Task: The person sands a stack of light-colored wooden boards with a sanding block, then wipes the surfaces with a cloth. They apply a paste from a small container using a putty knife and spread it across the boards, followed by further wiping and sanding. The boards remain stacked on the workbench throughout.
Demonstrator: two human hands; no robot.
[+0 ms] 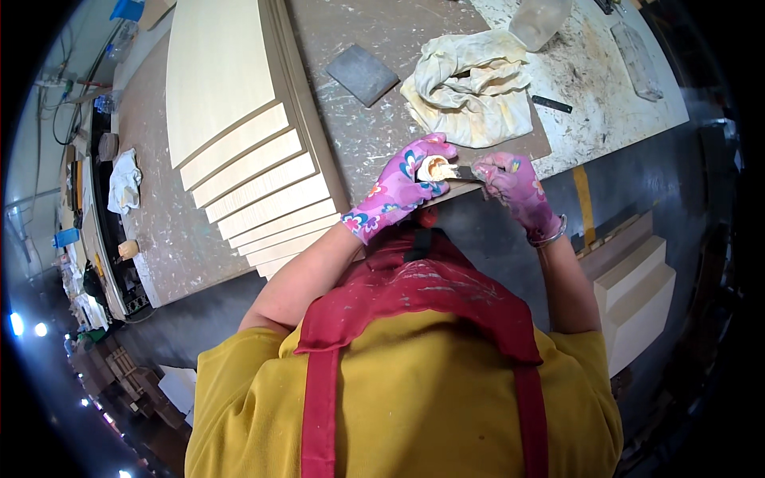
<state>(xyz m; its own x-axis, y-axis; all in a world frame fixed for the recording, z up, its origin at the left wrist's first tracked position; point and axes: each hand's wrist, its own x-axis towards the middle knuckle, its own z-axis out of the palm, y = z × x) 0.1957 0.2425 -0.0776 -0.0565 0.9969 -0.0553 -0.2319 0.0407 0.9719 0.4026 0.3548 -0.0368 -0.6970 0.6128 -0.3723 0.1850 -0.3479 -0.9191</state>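
Note:
My left hand [390, 191], in a pink flowered glove, is closed round a small round tub [431, 163] at the near edge of the table. Cream-coloured paste [445, 171] shows at the tub's mouth. A similar glove covers my right hand [514, 188], which grips a putty knife; its handle is mostly hidden by the fingers. The dark putty knife blade [465, 172] points left, and its tip meets the paste. Both hands are close together, just in front of my red apron [414, 295].
Pale wooden panels [223, 72] lie fanned in a stack on the left of the worktable [335, 28]. Beyond my hands are a grey flat pad [362, 74], a crumpled stained cloth [478, 111], a small black bar [551, 103] and a translucent container [542, 22]. More boards [637, 295] stand at right.

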